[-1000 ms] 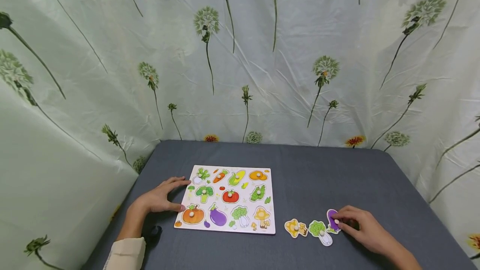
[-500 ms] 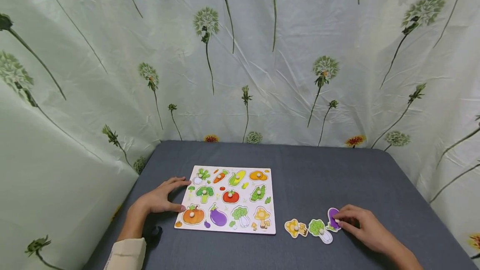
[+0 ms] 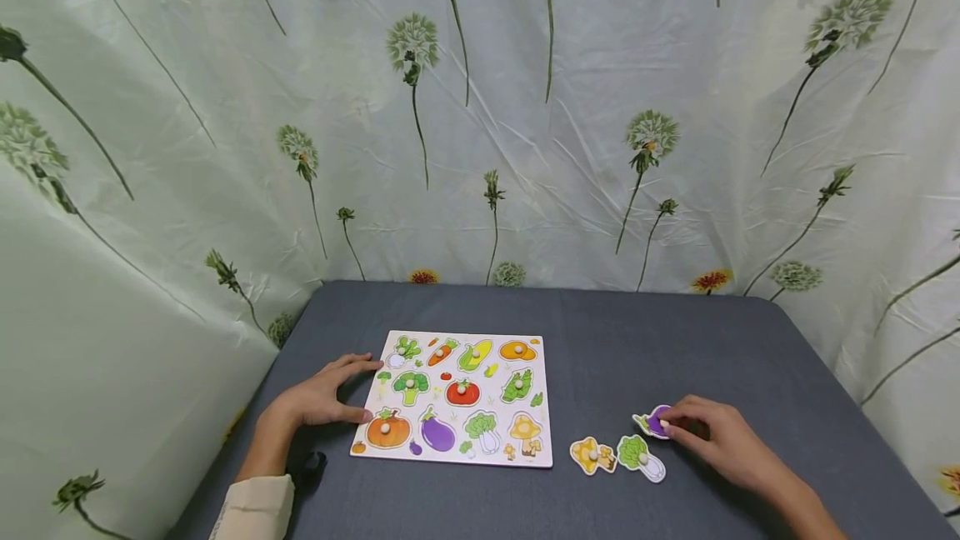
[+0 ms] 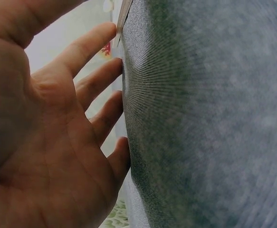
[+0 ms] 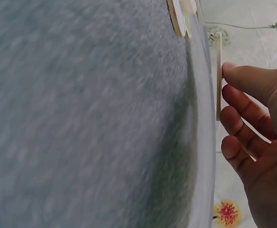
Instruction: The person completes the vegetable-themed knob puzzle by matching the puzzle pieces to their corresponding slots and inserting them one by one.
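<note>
Pinched by its knob in my right hand [image 3: 720, 444], an eggplant puzzle piece [image 3: 654, 421] is held just above the table; the right wrist view shows its thin wooden edge [image 5: 219, 78] apart from the cloth. Left of that hand lie a mushroom piece [image 3: 587, 455] and a bok choy piece [image 3: 637, 452], each with a knob. My left hand [image 3: 318, 394] touches the left edge of a white vegetable puzzle board [image 3: 491, 401] with thumb and fingers spread. The board's front row has knobless eggplant, bok choy and mushroom pictures; several other pieces with knobs sit in it.
Dark grey cloth covers the table [image 3: 600, 340]. A pale curtain [image 3: 555, 148] printed with dandelions hangs behind it and along the sides. A small black object [image 3: 306, 473] shows beside the left wrist.
My right hand has lifted the eggplant piece off the table, away from the bok choy piece, and turned it so its green end points left. The left hand and board have stayed put.
</note>
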`<state>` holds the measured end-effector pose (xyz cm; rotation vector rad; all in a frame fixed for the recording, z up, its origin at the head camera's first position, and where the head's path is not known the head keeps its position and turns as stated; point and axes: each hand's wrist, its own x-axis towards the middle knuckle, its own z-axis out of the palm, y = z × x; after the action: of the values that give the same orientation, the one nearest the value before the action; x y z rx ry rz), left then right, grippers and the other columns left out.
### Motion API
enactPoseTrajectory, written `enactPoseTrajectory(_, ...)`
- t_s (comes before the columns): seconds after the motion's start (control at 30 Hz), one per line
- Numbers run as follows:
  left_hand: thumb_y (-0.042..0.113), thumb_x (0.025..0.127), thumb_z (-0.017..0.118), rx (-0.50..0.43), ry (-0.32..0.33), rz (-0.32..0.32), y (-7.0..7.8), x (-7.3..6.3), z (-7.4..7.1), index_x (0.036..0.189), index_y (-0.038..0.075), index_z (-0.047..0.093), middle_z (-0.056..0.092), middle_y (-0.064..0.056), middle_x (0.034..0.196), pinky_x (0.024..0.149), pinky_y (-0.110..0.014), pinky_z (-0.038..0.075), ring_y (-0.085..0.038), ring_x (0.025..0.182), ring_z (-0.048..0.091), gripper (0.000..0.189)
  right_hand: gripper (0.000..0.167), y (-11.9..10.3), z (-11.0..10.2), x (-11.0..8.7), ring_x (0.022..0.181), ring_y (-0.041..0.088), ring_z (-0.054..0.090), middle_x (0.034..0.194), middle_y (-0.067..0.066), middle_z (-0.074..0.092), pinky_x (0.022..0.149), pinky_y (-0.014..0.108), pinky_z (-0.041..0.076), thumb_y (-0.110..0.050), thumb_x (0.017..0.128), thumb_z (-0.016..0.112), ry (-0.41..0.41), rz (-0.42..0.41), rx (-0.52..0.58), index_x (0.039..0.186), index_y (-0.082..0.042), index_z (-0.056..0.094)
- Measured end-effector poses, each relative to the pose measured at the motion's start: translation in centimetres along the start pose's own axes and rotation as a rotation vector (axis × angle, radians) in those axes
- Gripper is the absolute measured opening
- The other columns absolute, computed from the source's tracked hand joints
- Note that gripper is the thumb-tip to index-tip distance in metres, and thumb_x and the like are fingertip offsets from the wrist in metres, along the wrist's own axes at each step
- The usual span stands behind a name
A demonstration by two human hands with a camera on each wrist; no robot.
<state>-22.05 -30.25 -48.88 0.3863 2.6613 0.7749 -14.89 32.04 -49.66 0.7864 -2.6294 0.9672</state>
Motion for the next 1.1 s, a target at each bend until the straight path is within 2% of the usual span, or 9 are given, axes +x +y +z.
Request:
enactPoseTrajectory(0.23, 0.049, 0.075, 0.085, 0.004, -0.002, 0.002, 0.0, 0.1, 0.0, 0.154, 0.022, 0.048, 0.031, -0.02, 0.165, 0.11, -0.08, 0.025, -0.052, 0.15, 0.024, 0.091, 0.014, -0.9, 0.2, 1.2, 0.073, -0.004, 0.053, 0.089, -0.02, 0.065, 0.059, 0.022, 0.043, -0.017, 0.091, 0.079, -0.052, 0.061, 0.001, 0.1, -0.028, 0.077)
enactPoseTrajectory(0.67, 0.049, 0.075, 0.085, 0.004, -0.004, -0.001, -0.2, 0.1, 0.0, 0.154, 0.023, 0.048, 0.031, -0.019, 0.165, 0.109, -0.08, 0.025, -0.052, 0.15, 0.024, 0.091, 0.009, -2.0, 1.3, 3.4, 0.073, -0.005, 0.055, 0.084, -0.022, 0.063, 0.061, 0.023, 0.047, -0.024, 0.09, 0.08, -0.047, 0.079, -0.03, 0.095, -0.03, 0.075)
enactPoseTrajectory(0.9, 0.048, 0.076, 0.085, -0.005, -0.01, 0.008, 0.1, 0.1, -0.1, 0.155, 0.023, 0.048, 0.03, -0.02, 0.165, 0.11, -0.08, 0.024, -0.053, 0.15, 0.023, 0.091, 0.006, -2.3, 1.9, 4.2, 0.074, -0.005, 0.056, 0.084, -0.022, 0.063, 0.062, 0.023, 0.048, -0.028, 0.091, 0.08, -0.078, 0.115, -0.022, 0.094, -0.029, 0.076)
enactPoseTrajectory(1.1, 0.046, 0.076, 0.086, -0.008, -0.009, 0.02, 0.2, -0.2, -0.1, 0.154, 0.022, 0.048, 0.03, -0.021, 0.165, 0.109, -0.08, 0.024, -0.054, 0.15, 0.022, 0.09, 0.005, -2.8, 2.4, 5.0, 0.075, -0.004, 0.057, 0.084, -0.022, 0.063, 0.066, 0.024, 0.051, -0.029, 0.091, 0.079, -0.087, 0.103, -0.006, 0.095, -0.03, 0.076)
